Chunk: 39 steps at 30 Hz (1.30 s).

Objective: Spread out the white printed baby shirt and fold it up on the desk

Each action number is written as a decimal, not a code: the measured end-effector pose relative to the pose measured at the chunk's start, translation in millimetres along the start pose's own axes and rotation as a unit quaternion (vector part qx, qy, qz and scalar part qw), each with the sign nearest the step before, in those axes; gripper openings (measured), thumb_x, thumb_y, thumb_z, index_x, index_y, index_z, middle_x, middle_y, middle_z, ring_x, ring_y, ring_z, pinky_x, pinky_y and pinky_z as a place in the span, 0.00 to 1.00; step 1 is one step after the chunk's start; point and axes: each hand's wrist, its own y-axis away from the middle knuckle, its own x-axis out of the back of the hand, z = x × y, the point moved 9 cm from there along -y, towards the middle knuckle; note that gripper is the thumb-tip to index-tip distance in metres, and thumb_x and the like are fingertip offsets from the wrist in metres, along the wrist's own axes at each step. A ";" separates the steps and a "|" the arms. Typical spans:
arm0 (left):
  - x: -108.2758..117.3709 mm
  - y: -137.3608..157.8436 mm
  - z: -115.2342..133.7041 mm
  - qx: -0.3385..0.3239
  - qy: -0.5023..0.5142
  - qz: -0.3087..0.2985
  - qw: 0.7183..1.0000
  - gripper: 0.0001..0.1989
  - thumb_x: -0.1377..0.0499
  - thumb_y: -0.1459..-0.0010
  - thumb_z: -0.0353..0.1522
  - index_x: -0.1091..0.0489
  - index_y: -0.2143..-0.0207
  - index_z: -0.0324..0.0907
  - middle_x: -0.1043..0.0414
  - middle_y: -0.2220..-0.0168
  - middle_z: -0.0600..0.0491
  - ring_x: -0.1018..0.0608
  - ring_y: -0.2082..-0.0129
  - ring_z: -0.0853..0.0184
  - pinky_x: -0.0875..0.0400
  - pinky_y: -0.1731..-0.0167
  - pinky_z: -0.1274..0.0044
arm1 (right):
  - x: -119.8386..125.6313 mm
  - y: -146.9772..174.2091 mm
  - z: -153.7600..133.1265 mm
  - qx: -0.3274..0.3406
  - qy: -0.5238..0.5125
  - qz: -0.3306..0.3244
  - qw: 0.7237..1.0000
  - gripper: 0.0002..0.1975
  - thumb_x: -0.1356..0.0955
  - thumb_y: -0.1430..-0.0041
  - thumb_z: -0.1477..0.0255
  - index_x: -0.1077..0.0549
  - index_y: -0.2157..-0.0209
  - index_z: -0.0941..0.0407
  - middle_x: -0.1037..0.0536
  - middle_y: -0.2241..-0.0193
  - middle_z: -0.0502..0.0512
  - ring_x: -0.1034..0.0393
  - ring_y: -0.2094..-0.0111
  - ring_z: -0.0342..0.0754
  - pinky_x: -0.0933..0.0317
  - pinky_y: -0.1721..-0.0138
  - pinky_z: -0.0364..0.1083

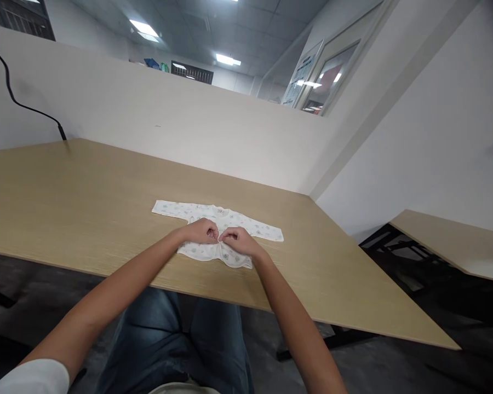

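A small white baby shirt (241, 221) with a faint print lies spread on the table, its sleeves stretched out to both sides and its neckline facing away from me. My left hand (203, 230) is closed in a pinch at the middle of the shirt's front. Right beside it, my right hand (237, 239) pinches the cloth at the same spot along the front opening. The fabric bunches slightly between my fingertips. Whether a fastener sits between them is too small to tell.
The shirt rests on a wide wooden table (107, 191) with a white partition (181, 131) behind it. A black cable (33, 109) hangs down at the far left. Another table (456, 241) stands to the right, beyond a gap. My legs are under the front edge.
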 end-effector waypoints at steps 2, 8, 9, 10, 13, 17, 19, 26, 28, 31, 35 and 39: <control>0.0 0.0 -0.2 0.004 0.001 -0.003 1.000 0.12 0.37 0.49 0.37 0.21 0.66 0.38 0.25 0.69 0.52 0.26 0.69 0.68 0.36 0.70 0.79 | 2.0 1.1 0.7 0.003 0.004 0.002 1.000 0.10 0.32 0.46 0.72 0.18 0.66 0.57 0.18 0.68 0.54 0.29 0.67 0.46 0.39 0.64 0.44; -2.7 -0.5 -0.1 0.000 0.003 -0.012 1.000 0.10 0.38 0.47 0.35 0.21 0.66 0.38 0.23 0.68 0.51 0.26 0.69 0.68 0.36 0.70 0.79 | 0.9 2.7 2.2 0.000 -0.001 0.009 1.000 0.06 0.29 0.49 0.71 0.19 0.69 0.57 0.21 0.71 0.52 0.31 0.69 0.45 0.39 0.66 0.43; -3.2 -0.5 -0.1 -0.001 0.003 -0.013 1.000 0.10 0.38 0.47 0.35 0.21 0.66 0.38 0.23 0.68 0.51 0.26 0.69 0.68 0.36 0.70 0.79 | 0.5 2.8 1.8 0.002 0.001 0.012 1.000 0.06 0.29 0.49 0.71 0.20 0.69 0.57 0.21 0.71 0.51 0.31 0.69 0.45 0.39 0.65 0.43; -3.5 -0.4 0.2 -0.003 0.004 -0.012 1.000 0.10 0.38 0.47 0.35 0.21 0.66 0.38 0.23 0.68 0.51 0.25 0.69 0.68 0.36 0.70 0.79 | 0.2 3.0 1.4 0.004 0.002 0.014 1.000 0.06 0.30 0.49 0.72 0.20 0.69 0.56 0.21 0.71 0.51 0.31 0.69 0.45 0.39 0.65 0.43; -3.0 -0.4 1.7 -0.009 0.015 -0.002 1.000 0.09 0.37 0.47 0.34 0.21 0.67 0.37 0.23 0.69 0.51 0.25 0.69 0.69 0.36 0.70 0.79 | 0.0 3.5 2.0 0.001 0.004 0.026 1.000 0.06 0.30 0.49 0.71 0.20 0.69 0.56 0.21 0.70 0.52 0.31 0.68 0.45 0.39 0.65 0.44; 1.9 -0.5 5.9 -0.028 0.000 0.044 0.999 0.06 0.38 0.48 0.30 0.21 0.70 0.37 0.23 0.71 0.52 0.25 0.71 0.69 0.38 0.71 0.80 | 0.7 2.6 5.7 -0.008 -0.003 0.047 0.999 0.06 0.28 0.49 0.69 0.21 0.70 0.57 0.22 0.71 0.52 0.31 0.68 0.46 0.39 0.65 0.44; 2.8 -0.3 9.9 -0.046 -0.019 0.058 0.997 0.06 0.39 0.48 0.28 0.22 0.72 0.37 0.24 0.73 0.52 0.26 0.72 0.70 0.39 0.71 0.80 | 0.8 1.5 9.0 -0.016 -0.001 0.051 0.999 0.08 0.27 0.49 0.66 0.21 0.71 0.57 0.22 0.72 0.52 0.32 0.68 0.46 0.39 0.65 0.45; 3.1 1.4 11.2 -0.040 0.005 0.058 0.997 0.08 0.38 0.47 0.33 0.21 0.71 0.37 0.26 0.75 0.53 0.28 0.74 0.71 0.40 0.73 0.80 | 0.6 0.2 13.9 -0.004 -0.012 0.039 0.999 0.10 0.26 0.48 0.64 0.21 0.68 0.57 0.23 0.71 0.52 0.33 0.69 0.45 0.40 0.65 0.45; 3.3 1.1 11.0 -0.039 0.005 0.063 0.997 0.09 0.39 0.48 0.33 0.21 0.73 0.37 0.26 0.76 0.53 0.29 0.75 0.71 0.40 0.74 0.80 | 0.7 0.8 12.3 -0.003 -0.007 0.038 0.999 0.10 0.27 0.47 0.64 0.21 0.68 0.57 0.23 0.71 0.52 0.33 0.69 0.45 0.40 0.66 0.45; 4.6 -0.8 7.2 -0.017 -0.009 0.080 0.997 0.09 0.38 0.50 0.34 0.22 0.74 0.37 0.26 0.76 0.53 0.29 0.75 0.70 0.40 0.73 0.79 | 0.9 1.6 8.6 -0.008 0.009 0.038 0.999 0.09 0.27 0.47 0.65 0.21 0.69 0.57 0.23 0.72 0.52 0.33 0.69 0.45 0.40 0.65 0.45; 6.2 -3.0 0.4 0.016 -0.013 0.093 0.995 0.09 0.37 0.53 0.35 0.21 0.73 0.38 0.24 0.74 0.52 0.27 0.73 0.69 0.38 0.73 0.78 | 1.7 2.4 6.1 -0.018 0.010 0.035 0.999 0.10 0.27 0.47 0.64 0.20 0.68 0.57 0.23 0.72 0.52 0.33 0.70 0.45 0.39 0.66 0.44; 4.3 -2.9 -2.9 0.024 -0.007 0.072 0.997 0.08 0.37 0.53 0.33 0.21 0.72 0.38 0.24 0.74 0.52 0.27 0.73 0.69 0.38 0.73 0.78 | 1.8 2.3 3.7 -0.016 0.014 0.027 0.999 0.09 0.27 0.46 0.65 0.20 0.68 0.56 0.21 0.69 0.53 0.31 0.67 0.47 0.38 0.63 0.45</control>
